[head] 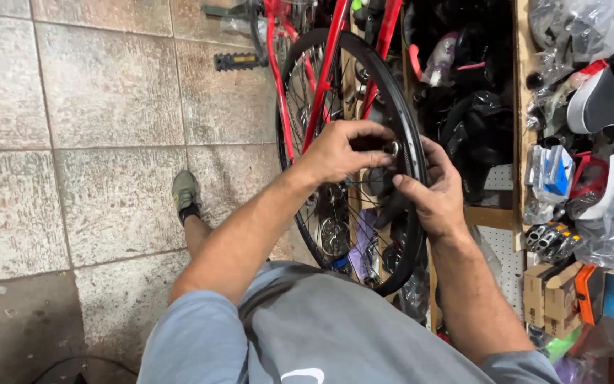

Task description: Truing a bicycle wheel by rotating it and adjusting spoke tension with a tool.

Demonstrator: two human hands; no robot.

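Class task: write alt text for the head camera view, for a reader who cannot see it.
Both hands, left hand and right hand, grip the black bicycle wheel rim near a small silver metal part. Behind stands a red bicycle frame on a grey tiled floor.

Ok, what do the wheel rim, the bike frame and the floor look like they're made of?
The wheel rim looks like black-finished metal, smooth with a dull sheen. The bike frame seems to be metal tubing in glossy red paint. The floor looks like worn stone or concrete tiles, mottled grey with visible joints.

Wheel rim (412,107) top behind red frame (325,78)
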